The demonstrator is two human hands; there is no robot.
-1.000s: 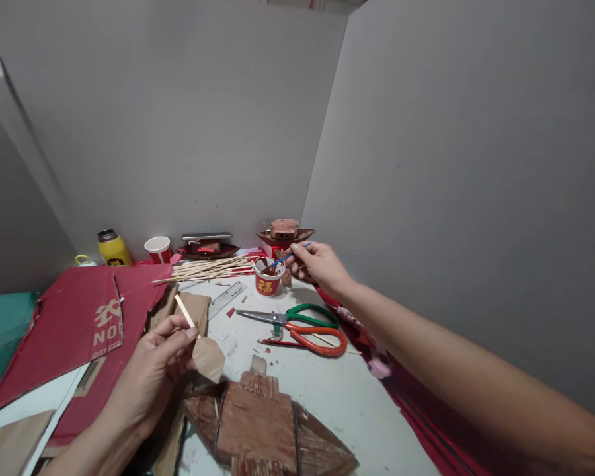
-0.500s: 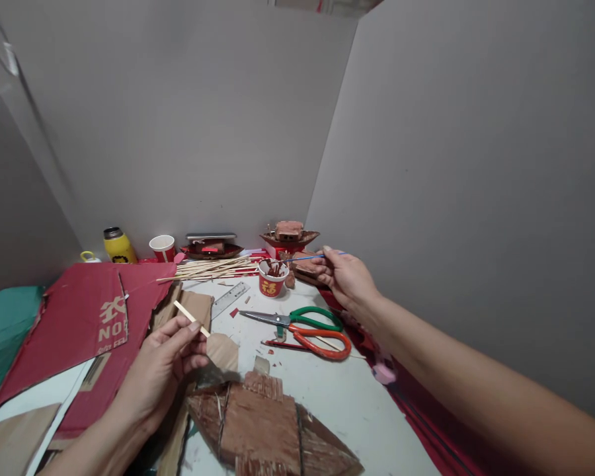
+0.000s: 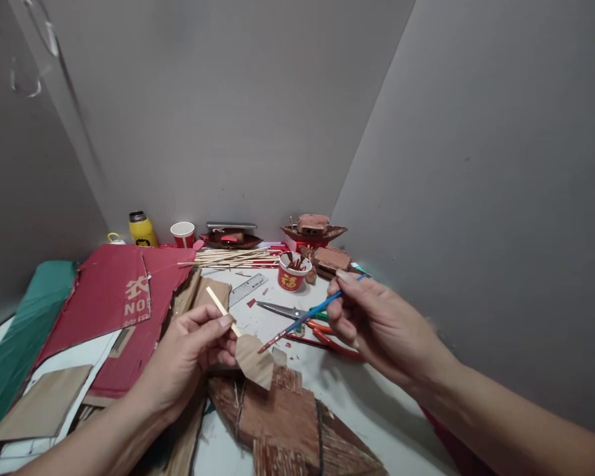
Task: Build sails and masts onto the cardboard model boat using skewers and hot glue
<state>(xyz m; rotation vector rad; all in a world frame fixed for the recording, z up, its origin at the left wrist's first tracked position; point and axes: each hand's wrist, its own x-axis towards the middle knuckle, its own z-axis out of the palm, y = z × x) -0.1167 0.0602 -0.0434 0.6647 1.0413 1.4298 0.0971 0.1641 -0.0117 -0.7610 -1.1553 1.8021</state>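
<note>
Between the thumb and fingers of my left hand [image 3: 191, 347] is the thin wooden stick of a small paddle [image 3: 254, 362], whose flat, light brown blade points down to the right. My right hand [image 3: 371, 324] pinches a blue paintbrush [image 3: 307, 316]. Its reddish-brown tip is at the blade's upper right edge; whether it touches, I cannot tell. Below both hands lies a brown-painted model boat [image 3: 282, 423], partly covered by the blade. Beyond them stands a red and white paper cup [image 3: 291, 277] with brown paint smeared inside.
Scissors [image 3: 282, 311] with green and orange handles lie partly behind my right hand. A clear ruler [image 3: 248, 289], thin wooden sticks [image 3: 233, 258] and red cardboard [image 3: 109, 297] are on the left side. Model boats [image 3: 313, 228], a yellow bottle [image 3: 141, 230] and another paper cup [image 3: 183, 233] stand along the back wall.
My right hand has brought the paintbrush from above the paint cup down and back toward the paddle blade. The blade now shows more fully above the boat. The view has shifted somewhat.
</note>
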